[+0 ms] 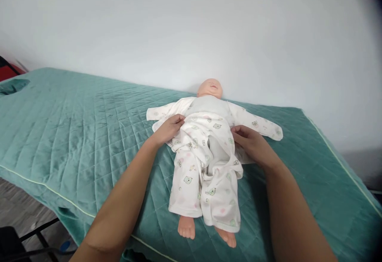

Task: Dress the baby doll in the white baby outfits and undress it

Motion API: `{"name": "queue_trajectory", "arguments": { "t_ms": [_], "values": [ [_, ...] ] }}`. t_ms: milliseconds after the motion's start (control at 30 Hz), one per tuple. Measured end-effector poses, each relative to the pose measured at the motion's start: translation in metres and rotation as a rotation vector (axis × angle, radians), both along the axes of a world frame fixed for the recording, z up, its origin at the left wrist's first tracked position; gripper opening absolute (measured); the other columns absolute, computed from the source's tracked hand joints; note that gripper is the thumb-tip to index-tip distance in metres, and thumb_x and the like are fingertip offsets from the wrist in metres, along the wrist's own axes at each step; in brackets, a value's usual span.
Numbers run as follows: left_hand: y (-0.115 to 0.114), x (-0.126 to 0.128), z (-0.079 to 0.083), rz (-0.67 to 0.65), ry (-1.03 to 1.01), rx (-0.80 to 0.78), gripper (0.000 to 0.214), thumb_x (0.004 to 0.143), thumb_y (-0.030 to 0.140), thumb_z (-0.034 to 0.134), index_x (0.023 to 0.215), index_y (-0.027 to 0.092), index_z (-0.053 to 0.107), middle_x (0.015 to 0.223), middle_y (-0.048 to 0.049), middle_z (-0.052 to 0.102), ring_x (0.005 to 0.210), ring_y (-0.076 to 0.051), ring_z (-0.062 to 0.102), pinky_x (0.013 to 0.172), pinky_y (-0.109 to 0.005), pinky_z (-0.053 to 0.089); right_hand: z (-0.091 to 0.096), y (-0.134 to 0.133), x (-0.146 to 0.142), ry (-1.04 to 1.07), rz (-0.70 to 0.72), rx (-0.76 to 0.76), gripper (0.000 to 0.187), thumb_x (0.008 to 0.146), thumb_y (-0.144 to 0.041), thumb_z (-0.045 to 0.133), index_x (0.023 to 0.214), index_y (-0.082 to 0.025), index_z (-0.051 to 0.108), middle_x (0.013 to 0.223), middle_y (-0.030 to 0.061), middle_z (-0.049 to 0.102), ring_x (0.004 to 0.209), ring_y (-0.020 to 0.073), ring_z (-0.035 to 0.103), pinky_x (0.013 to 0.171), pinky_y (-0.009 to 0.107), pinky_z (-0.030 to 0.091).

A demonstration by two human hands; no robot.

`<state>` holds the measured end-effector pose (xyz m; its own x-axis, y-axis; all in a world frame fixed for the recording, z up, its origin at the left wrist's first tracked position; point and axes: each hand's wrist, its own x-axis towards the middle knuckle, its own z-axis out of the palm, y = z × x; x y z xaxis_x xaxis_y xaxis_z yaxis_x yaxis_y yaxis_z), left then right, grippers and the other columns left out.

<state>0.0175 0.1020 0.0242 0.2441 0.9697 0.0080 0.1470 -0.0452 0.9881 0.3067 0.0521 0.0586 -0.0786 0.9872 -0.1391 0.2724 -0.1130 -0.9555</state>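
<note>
A baby doll (210, 88) lies on its back, head toward the wall and bare feet toward me. It wears a white printed long-sleeved top (253, 122) with the arms spread wide and the front lying open. White printed baby pants (188, 178) cover its legs and reach up over the belly, with a gap at the crotch. My left hand (170, 128) pinches the cloth at the left side of the waist. At the right side, my right hand (249, 142) has thumb and fingers closed at the waist edge; whether top or pants is in them is partly hidden.
The doll rests on a bed with a green quilted cover (89, 134), which has a face hole (13, 87) at the far left. Behind it stands a white wall (179, 35). A dark metal-framed chair (32, 238) is at the lower left.
</note>
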Motion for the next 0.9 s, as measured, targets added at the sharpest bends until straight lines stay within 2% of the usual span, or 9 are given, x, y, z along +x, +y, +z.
{"name": "queue_trajectory", "arguments": {
  "t_ms": [133, 233, 333, 467, 600, 700, 900],
  "values": [
    [-0.005, 0.005, 0.001, 0.045, -0.009, 0.014, 0.022, 0.091, 0.040, 0.056, 0.091, 0.019, 0.062, 0.089, -0.0014, 0.063, 0.082, -0.015, 0.053, 0.070, -0.025, 0.042, -0.001, 0.002, 0.005, -0.005, 0.008, -0.025, 0.044, 0.071, -0.060, 0.081, 0.081, -0.021, 0.062, 0.070, -0.0027, 0.055, 0.062, 0.0108, 0.044, 0.056, 0.025, 0.034],
    [-0.008, 0.005, 0.002, 0.085, -0.048, -0.022, 0.017, 0.089, 0.036, 0.057, 0.092, 0.019, 0.061, 0.090, -0.0013, 0.062, 0.082, -0.014, 0.054, 0.070, -0.025, 0.042, -0.002, 0.003, 0.009, -0.012, 0.031, -0.039, 0.043, 0.071, -0.060, 0.081, 0.081, -0.022, 0.063, 0.071, -0.0016, 0.058, 0.062, 0.0119, 0.047, 0.056, 0.025, 0.037],
    [-0.009, 0.003, 0.002, 0.024, -0.126, -0.056, 0.013, 0.082, 0.023, 0.057, 0.095, 0.019, 0.059, 0.088, -0.0002, 0.063, 0.079, -0.013, 0.056, 0.071, -0.024, 0.043, -0.001, 0.001, 0.011, -0.013, 0.070, -0.070, 0.043, 0.071, -0.059, 0.082, 0.084, -0.023, 0.065, 0.078, 0.0007, 0.064, 0.067, 0.0143, 0.053, 0.058, 0.026, 0.042],
    [-0.010, -0.003, 0.004, -0.110, -0.125, -0.018, 0.037, 0.065, 0.006, 0.052, 0.100, 0.019, 0.058, 0.095, -0.0003, 0.065, 0.087, -0.013, 0.059, 0.076, -0.025, 0.045, 0.000, 0.001, 0.013, 0.013, 0.116, -0.056, 0.044, 0.067, -0.055, 0.087, 0.088, -0.022, 0.068, 0.088, 0.0039, 0.068, 0.076, 0.0173, 0.058, 0.063, 0.027, 0.048],
    [-0.014, -0.010, 0.011, -0.193, -0.093, -0.027, 0.045, 0.064, 0.007, 0.058, 0.107, 0.019, 0.057, 0.105, -0.0017, 0.065, 0.094, -0.016, 0.060, 0.080, -0.026, 0.046, -0.001, 0.001, 0.012, 0.057, 0.115, -0.063, 0.040, 0.066, -0.048, 0.089, 0.087, -0.022, 0.068, 0.086, 0.0024, 0.068, 0.076, 0.0163, 0.058, 0.065, 0.026, 0.049],
    [-0.015, -0.013, 0.014, -0.221, -0.106, -0.043, 0.045, 0.066, 0.010, 0.063, 0.109, 0.019, 0.058, 0.103, -0.0016, 0.064, 0.095, -0.016, 0.060, 0.083, -0.027, 0.047, -0.003, 0.002, 0.010, 0.100, 0.092, -0.083, 0.039, 0.064, -0.045, 0.090, 0.084, -0.021, 0.067, 0.082, 0.0011, 0.067, 0.073, 0.0152, 0.058, 0.062, 0.025, 0.047],
    [-0.012, -0.010, 0.008, -0.169, -0.123, -0.075, 0.037, 0.064, 0.013, 0.067, 0.099, 0.019, 0.057, 0.091, 0.0013, 0.062, 0.083, -0.013, 0.057, 0.078, -0.026, 0.046, -0.009, 0.003, 0.002, 0.105, 0.062, -0.082, 0.036, 0.066, -0.045, 0.084, 0.079, -0.021, 0.060, 0.071, -0.0029, 0.061, 0.061, 0.0111, 0.050, 0.055, 0.024, 0.039]
  ]
}}
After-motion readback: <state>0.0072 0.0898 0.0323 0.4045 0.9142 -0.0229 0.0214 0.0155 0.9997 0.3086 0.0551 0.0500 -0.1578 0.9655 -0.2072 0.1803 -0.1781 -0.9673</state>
